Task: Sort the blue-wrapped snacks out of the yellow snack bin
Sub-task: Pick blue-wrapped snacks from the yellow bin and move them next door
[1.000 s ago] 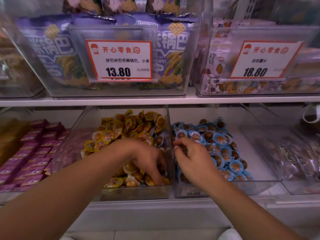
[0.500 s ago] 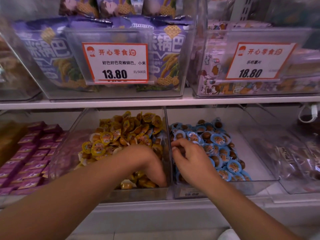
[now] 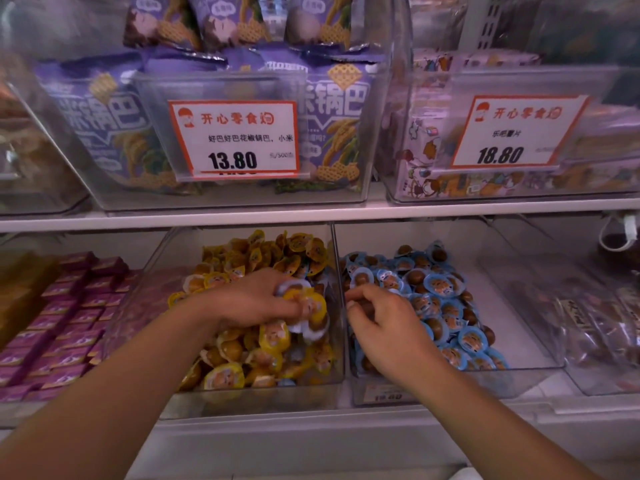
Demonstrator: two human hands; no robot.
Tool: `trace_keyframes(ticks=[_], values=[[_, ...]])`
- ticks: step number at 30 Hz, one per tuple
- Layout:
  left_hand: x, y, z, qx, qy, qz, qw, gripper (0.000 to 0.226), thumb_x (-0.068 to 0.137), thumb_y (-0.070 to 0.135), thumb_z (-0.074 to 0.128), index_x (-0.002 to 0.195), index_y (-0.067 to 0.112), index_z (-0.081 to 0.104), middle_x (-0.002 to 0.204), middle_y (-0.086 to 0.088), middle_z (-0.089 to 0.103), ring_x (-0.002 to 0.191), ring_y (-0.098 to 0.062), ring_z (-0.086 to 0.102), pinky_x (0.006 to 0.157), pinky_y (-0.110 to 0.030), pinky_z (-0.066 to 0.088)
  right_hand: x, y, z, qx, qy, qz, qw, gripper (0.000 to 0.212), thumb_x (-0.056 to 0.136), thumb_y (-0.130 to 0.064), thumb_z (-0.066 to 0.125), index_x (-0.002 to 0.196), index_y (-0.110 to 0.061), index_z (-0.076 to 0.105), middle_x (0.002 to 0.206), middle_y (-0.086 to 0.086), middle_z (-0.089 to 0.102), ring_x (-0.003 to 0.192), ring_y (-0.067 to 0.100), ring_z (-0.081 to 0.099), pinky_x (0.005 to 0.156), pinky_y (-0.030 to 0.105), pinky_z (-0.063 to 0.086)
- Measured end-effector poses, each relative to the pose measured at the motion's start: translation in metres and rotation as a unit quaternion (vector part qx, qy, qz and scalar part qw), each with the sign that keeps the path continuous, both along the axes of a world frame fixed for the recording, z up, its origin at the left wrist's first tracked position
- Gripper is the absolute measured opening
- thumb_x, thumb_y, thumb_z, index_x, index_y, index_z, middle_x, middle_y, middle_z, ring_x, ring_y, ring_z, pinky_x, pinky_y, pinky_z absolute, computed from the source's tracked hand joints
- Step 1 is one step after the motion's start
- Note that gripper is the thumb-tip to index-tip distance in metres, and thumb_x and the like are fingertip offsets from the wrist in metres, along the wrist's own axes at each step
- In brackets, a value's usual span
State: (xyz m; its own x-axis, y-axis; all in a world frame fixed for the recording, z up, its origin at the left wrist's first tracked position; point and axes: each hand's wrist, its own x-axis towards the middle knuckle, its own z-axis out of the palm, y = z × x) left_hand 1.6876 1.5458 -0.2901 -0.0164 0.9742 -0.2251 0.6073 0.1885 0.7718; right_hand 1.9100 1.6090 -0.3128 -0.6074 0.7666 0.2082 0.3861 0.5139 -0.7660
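The fingertips of the left hand (image 3: 256, 299) are being hidden behind a blurred cluster of small yellow-lidded and pale-lidded snack cups (image 3: 306, 313), which is being gripped and held above the pile in the clear plastic bin of yellow snacks (image 3: 242, 400). Whether a blue-wrapped cup is being included in that cluster cannot be told; a pale, whitish lid is being shown at its top and lower edge, but motion blur is obscuring the colour. A small blue-edged piece (image 3: 287, 382) is being glimpsed low against the front wall of the yellow bin, half buried under yellow cups.

The right hand (image 3: 384, 320) is being held knuckles-up over the left end of the neighbouring clear plastic bin of blue-lidded snack cups (image 3: 519, 375), its fingers curled downward at the dividing wall between the two bins. Its fingertips are being turned away from the camera, so whether anything is being pinched cannot be told. Both forearms are being cut off by the lower frame edge.

The price label (image 3: 388, 396) on the front of the blue bin is being blurred beyond reading. On the upper shelf, purple snack bags (image 3: 104, 116) are being partly masked by a white, orange-bordered price card (image 3: 233, 138) marked 13.80; a second card (image 3: 512, 131) is marked 18.80. Purple boxed sweets (image 3: 62, 323) are being shown at far left.
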Motion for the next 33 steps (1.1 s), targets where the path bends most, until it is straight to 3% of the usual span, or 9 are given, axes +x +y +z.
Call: trace_keyframes(ticks=[5, 9, 14, 18, 22, 24, 27, 29, 33], values=[[-0.019, -0.026, -0.004, 0.119, -0.236, 0.203, 0.943, 0.037, 0.077, 0.033, 0.078, 0.104, 0.009, 0.073, 0.104, -0.011, 0.074, 0.098, -0.024, 0.070, 0.088, -0.038, 0.055, -0.002, -0.005, 0.011, 0.068, 0.060, -0.051, 0.995, 0.020, 0.094, -0.014, 0.058, 0.109, -0.022, 0.068, 0.101, -0.012, 0.061, 0.095, 0.000, 0.058, 0.083, 0.019, 0.050], [-0.019, -0.045, 0.000, 0.163, -0.349, 0.313, 0.868, 0.029, 0.079, 0.026, 0.073, 0.097, 0.004, 0.075, 0.103, -0.017, 0.074, 0.091, -0.022, 0.073, 0.075, -0.034, 0.061, -0.022, -0.021, 0.044, 0.191, 0.189, -0.054, 0.962, 0.024, 0.089, -0.015, 0.053, 0.109, -0.019, 0.065, 0.106, -0.009, 0.058, 0.101, -0.002, 0.056, 0.085, 0.005, 0.040], [-0.018, -0.072, 0.005, 0.158, -0.481, 0.339, 0.793, 0.050, 0.067, 0.025, 0.076, 0.111, 0.001, 0.070, 0.113, -0.019, 0.071, 0.097, -0.027, 0.070, 0.085, -0.042, 0.059, -0.083, -0.055, 0.054, -0.102, 0.133, 0.016, 0.986, 0.033, 0.094, -0.033, 0.058, 0.127, -0.029, 0.058, 0.118, -0.006, 0.064, 0.105, 0.008, 0.063, 0.084, 0.022, 0.052], [-0.007, -0.083, -0.001, 0.164, -0.375, 0.381, 0.829, 0.047, 0.076, 0.040, 0.071, 0.111, 0.009, 0.070, 0.111, -0.022, 0.071, 0.102, -0.042, 0.067, 0.094, -0.062, 0.050, -0.120, -0.071, 0.049, -0.610, 0.246, 0.029, 0.753, 0.038, 0.100, -0.038, 0.046, 0.111, -0.011, 0.071, 0.113, 0.019, 0.072, 0.089, 0.029, 0.068, 0.074, 0.043, 0.058], [-0.002, -0.086, -0.003, 0.171, -0.199, 0.380, 0.887, 0.046, 0.074, 0.067, 0.057, 0.104, 0.035, 0.071, 0.105, 0.007, 0.073, 0.113, -0.016, 0.064, 0.106, -0.045, 0.043, -0.132, -0.070, 0.032, -0.638, 0.325, 0.012, 0.698, 0.033, 0.097, -0.034, 0.047, 0.099, -0.013, 0.071, 0.097, 0.012, 0.075, 0.086, 0.026, 0.068, 0.073, 0.039, 0.056], [0.001, -0.084, -0.001, 0.197, -0.200, 0.353, 0.892, 0.016, 0.091, 0.052, 0.058, 0.092, 0.047, 0.072, 0.094, 0.017, 0.074, 0.099, -0.001, 0.067, 0.092, -0.022, 0.049, -0.135, -0.067, 0.028, -0.637, 0.327, 0.005, 0.698, 0.033, 0.096, -0.030, 0.049, 0.110, -0.010, 0.070, 0.106, 0.015, 0.073, 0.088, 0.024, 0.066, 0.078, 0.039, 0.054], [-0.005, -0.080, 0.000, 0.239, -0.213, 0.325, 0.890, 0.026, 0.099, 0.013, 0.056, 0.094, 0.028, 0.076, 0.093, 0.012, 0.076, 0.091, -0.001, 0.070, 0.076, -0.012, 0.051, -0.139, -0.062, 0.023, -0.616, 0.328, -0.009, 0.716, 0.030, 0.097, -0.022, 0.053, 0.116, -0.006, 0.069, 0.104, 0.015, 0.073, 0.078, 0.022, 0.068, 0.066, 0.033, 0.058], [-0.013, -0.079, 0.002, 0.265, -0.199, 0.325, 0.886, 0.021, 0.096, 0.004, 0.057, 0.107, 0.013, 0.072, 0.101, -0.001, 0.076, 0.097, -0.014, 0.071, 0.084, -0.025, 0.055, -0.142, -0.058, 0.016, -0.538, 0.306, -0.037, 0.784, 0.023, 0.097, -0.018, 0.057, 0.112, -0.006, 0.070, 0.103, 0.017, 0.074, 0.085, 0.029, 0.070, 0.070, 0.037, 0.058], [-0.026, -0.082, 0.000, 0.274, -0.198, 0.357, 0.871, 0.023, 0.088, 0.004, 0.069, 0.102, 0.021, 0.072, 0.092, 0.010, 0.077, 0.090, -0.003, 0.070, 0.075, -0.014, 0.051, -0.138, -0.048, 0.015, -0.265, 0.205, -0.069, 0.940, 0.011, 0.091, -0.011, 0.068, 0.096, -0.021, 0.070, 0.094, 0.006, 0.075, 0.094, 0.023, 0.071, 0.086, 0.037, 0.056]])
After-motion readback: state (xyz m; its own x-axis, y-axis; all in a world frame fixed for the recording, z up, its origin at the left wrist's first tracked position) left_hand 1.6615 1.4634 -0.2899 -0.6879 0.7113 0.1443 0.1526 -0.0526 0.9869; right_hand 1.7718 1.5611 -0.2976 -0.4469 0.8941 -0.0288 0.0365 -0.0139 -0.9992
